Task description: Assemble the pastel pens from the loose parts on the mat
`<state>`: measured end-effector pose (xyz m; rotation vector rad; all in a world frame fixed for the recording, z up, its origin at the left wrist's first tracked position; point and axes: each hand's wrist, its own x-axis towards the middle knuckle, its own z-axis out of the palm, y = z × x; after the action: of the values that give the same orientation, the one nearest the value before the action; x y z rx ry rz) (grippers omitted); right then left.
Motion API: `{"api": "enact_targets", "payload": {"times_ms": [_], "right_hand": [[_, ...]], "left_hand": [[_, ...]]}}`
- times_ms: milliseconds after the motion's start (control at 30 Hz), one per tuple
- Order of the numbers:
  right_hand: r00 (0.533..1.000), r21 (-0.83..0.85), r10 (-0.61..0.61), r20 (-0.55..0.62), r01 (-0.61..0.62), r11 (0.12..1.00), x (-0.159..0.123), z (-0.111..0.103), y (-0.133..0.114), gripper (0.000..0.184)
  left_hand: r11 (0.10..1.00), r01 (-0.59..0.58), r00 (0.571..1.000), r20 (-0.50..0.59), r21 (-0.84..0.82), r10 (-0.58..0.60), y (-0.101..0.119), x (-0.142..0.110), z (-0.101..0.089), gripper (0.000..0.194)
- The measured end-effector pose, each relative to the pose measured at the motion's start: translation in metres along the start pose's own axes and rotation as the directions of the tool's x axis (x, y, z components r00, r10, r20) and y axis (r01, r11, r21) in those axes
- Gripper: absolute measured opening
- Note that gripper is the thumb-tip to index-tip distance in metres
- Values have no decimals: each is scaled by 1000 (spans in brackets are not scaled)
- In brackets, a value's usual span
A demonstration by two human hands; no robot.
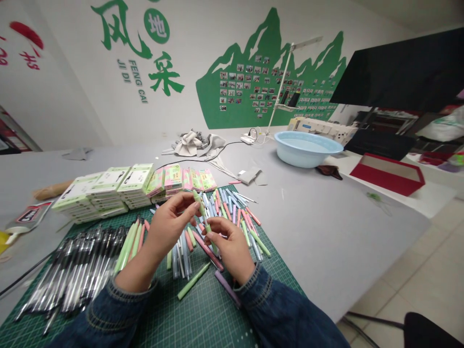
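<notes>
Over the green cutting mat (203, 319), both my hands are closed on a light green pen (199, 203). My left hand (174, 215) pinches its upper part between thumb and fingertips. Lower down, my right hand (230, 244) grips the other end, and a narrower stretch shows between the two grips. Beneath and behind them lies a loose pile of pastel pens and pen parts (224, 200) in blue, pink, green and purple. A separate green pen barrel (194, 281) and a purple one (227, 288) lie near my right wrist.
Left of my hands are many clear pens with black grips (83, 266), beside several green and pink barrels (132, 239). Behind them stand stacked white-green boxes (108, 186) and pink boxes (173, 178). Farther back are crumpled cloth (195, 142), a blue basin (308, 150) and a red box (387, 174).
</notes>
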<state>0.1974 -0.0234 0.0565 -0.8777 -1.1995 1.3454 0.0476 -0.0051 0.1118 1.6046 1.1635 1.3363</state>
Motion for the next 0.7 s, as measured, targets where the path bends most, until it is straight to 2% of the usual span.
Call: {"api": "enact_targets", "payload": {"times_ms": [133,333,500,700], "right_hand": [[1000,20,-6,30,5,1000,-1,1,3,24],[995,140,-27,100,13,990,-1,1,5,22],[998,165,-16,56,6,986,-2,1,5,30],[998,275,17,65,-34,961,-3,5,5,20]], "left_hand": [[1000,7,1000,-26,-4,-7,0,-3,-4,18],[999,43,998,47,11,-44,3,-5,-5,17],[996,85,994,68,-18,-84,-5,-11,3,16],[988,106,994,33,-114,-103,-16,-15,4,18]]}}
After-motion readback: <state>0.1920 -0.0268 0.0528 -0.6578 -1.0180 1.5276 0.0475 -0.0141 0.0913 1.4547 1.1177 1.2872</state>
